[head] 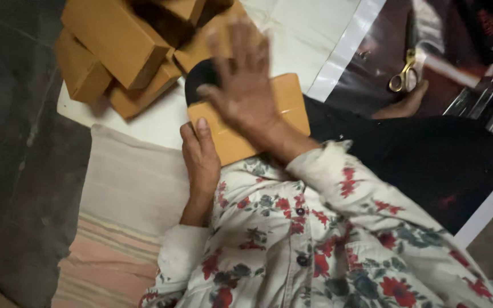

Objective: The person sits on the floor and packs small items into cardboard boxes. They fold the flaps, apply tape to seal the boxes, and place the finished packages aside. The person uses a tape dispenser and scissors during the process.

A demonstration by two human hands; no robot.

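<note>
Left hand [199,159] grips the near-left edge of a flat tan envelope [241,128] resting on the knee, thumb on top; right hand [245,80] is open, fingers spread, palm flat over the envelope's middle, slightly blurred. A black round object [199,77] sticks out from under the envelope just left of the right hand. Stacked boxes [118,48] sit beyond-left of both hands; scissors [403,74] lie well off to the right.
</note>
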